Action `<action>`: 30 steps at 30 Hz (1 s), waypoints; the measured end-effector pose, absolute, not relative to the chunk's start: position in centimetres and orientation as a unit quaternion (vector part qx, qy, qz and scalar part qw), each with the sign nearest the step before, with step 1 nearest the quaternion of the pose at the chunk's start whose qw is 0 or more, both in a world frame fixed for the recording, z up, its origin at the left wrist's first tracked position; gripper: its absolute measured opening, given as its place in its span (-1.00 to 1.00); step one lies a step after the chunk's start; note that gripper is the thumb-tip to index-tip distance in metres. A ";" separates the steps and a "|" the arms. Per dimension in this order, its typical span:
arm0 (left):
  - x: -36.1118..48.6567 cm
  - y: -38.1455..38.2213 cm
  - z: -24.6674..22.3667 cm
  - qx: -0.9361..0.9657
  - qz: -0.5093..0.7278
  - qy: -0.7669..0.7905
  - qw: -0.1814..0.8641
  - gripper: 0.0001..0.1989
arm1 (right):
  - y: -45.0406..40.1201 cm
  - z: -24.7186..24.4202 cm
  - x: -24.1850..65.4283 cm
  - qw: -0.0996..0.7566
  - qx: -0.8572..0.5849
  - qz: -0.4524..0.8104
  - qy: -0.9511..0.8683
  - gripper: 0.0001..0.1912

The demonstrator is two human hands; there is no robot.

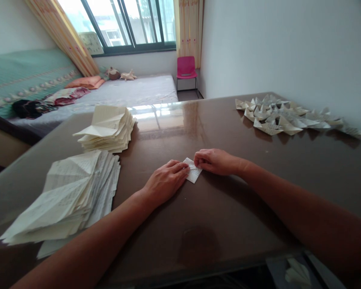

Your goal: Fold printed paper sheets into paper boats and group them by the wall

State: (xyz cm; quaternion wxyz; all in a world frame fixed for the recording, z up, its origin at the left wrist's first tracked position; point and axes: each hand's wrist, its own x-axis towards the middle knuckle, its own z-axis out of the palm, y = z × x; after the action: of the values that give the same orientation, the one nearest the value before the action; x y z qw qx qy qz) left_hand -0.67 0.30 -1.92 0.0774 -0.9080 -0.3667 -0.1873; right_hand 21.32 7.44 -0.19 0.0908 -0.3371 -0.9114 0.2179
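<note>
A small folded paper [193, 175], diamond-shaped and covered in handwriting, lies on the brown tabletop in front of me. My left hand [167, 180] presses its left corner down with the fingers held together. At the upper right edge, my right hand [213, 161] has its fingers curled in and pinches the paper; the fingertips hide that corner. To the left of my arm rests a tall stack of creased, written sheets [75, 188]. Behind it stands a second stack of yellowish creased paper [108, 126]. Several folded paper boats [270, 114] sit grouped at the far right.
The glossy brown table [156, 249] reaches the white wall [276, 48] on the right. Beyond it are a bed [144, 90] with pillows and stuffed toys, and a pink chair [185, 67] under the window. Something pale and crumpled [297, 273] shows below the table's front edge.
</note>
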 end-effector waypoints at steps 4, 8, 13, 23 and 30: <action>-0.8 0.2 -2.0 -0.910 -0.163 -0.374 0.079 -0.74 | 7.7 0.2 21.8 0.066 -0.335 0.224 -0.913 -0.89; -1.0 0.2 -2.1 -0.914 -0.148 -0.367 0.086 -0.71 | 7.6 -0.1 21.8 0.099 -0.323 0.198 -0.920 -0.79; -1.0 0.3 -2.1 -0.917 -0.143 -0.358 0.099 -0.71 | 7.1 -0.8 21.4 0.100 -0.272 0.081 -0.954 -0.55; -0.6 -0.5 -1.9 -0.906 -0.126 -0.389 0.107 -0.72 | 6.2 0.1 21.1 0.008 -0.297 -0.031 -0.954 -0.54; -0.3 -0.8 -1.3 -0.896 -0.114 -0.415 0.104 -0.71 | 4.1 2.2 21.1 -0.042 -0.298 -0.038 -0.953 -0.63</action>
State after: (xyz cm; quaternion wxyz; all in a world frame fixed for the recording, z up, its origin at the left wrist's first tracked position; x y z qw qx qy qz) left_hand -0.29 -0.77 -1.32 0.1043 -0.8964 -0.4155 -0.1135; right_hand 21.13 4.10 2.18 -0.0423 -0.2981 -0.9528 -0.0383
